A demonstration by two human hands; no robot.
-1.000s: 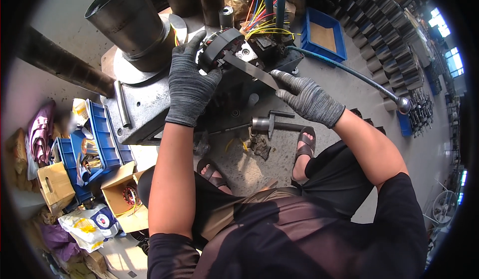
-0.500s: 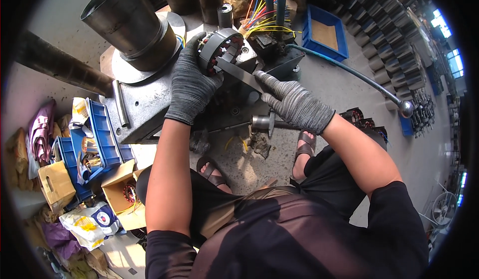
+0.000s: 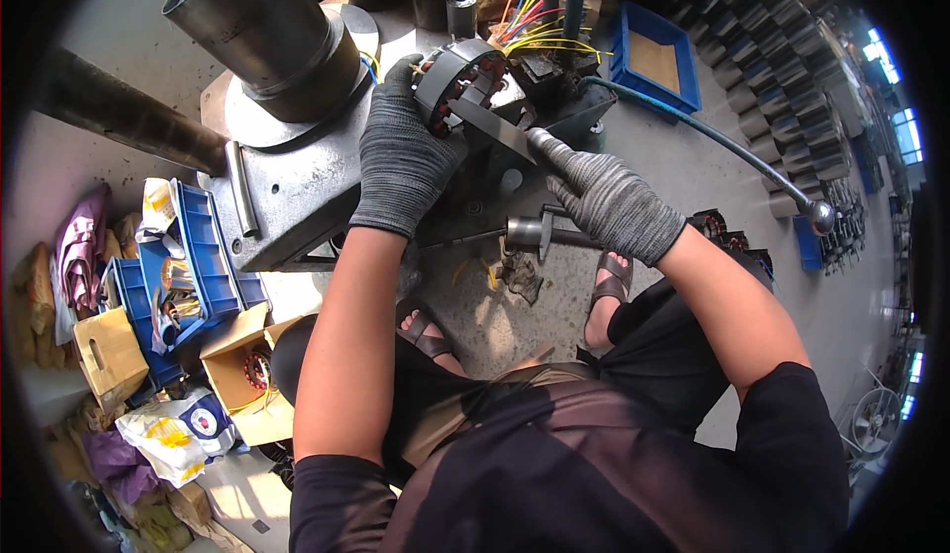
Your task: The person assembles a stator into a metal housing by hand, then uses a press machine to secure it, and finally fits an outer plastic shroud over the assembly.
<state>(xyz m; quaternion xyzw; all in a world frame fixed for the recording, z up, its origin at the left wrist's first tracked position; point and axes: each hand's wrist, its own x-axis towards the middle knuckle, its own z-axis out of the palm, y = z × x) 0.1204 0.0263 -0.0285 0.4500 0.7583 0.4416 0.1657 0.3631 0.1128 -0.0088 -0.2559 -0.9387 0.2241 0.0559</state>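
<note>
My left hand, in a grey knit glove, is closed around the left side of a ring-shaped motor stator. The stator has a grey metal rim, with reddish parts showing inside, and is held tilted above the bench edge. In my right hand, gloved alike, is a flat grey metal bar, shaped like a file. The bar's far end reaches into the stator's opening, and my index finger lies along its near end. My right fingers partly cover that near end.
A metal bench bears a large steel cylinder and a short rod. Coloured wires stick up behind the stator. A ball-ended lever extends right, near a blue tray. Blue bins and an open carton stand left.
The stator, the bar and both hands have moved slightly right and up in the picture, which has itself shifted a little. Both hands keep their grip.
</note>
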